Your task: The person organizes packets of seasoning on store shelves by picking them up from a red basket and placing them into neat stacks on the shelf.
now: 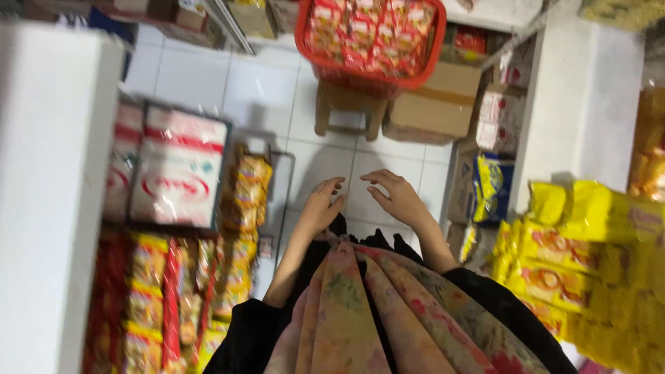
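My left hand (321,206) and my right hand (396,196) hang side by side in front of me over the white tiled floor (228,86). Both are empty, with fingers loosely spread and slightly curled. They touch nothing. A floral scarf (374,312) and black sleeves fill the bottom of the view. The nearest goods are yellow and orange snack packets (246,201) on a rack to the left of my left hand.
A red basket (370,38) full of red packets rests on a small wooden stool (346,111) ahead, beside a cardboard box (436,100). White bags (179,166) and snack shelves line the left. Yellow packets (582,256) pile up on the right by a white pillar (589,97).
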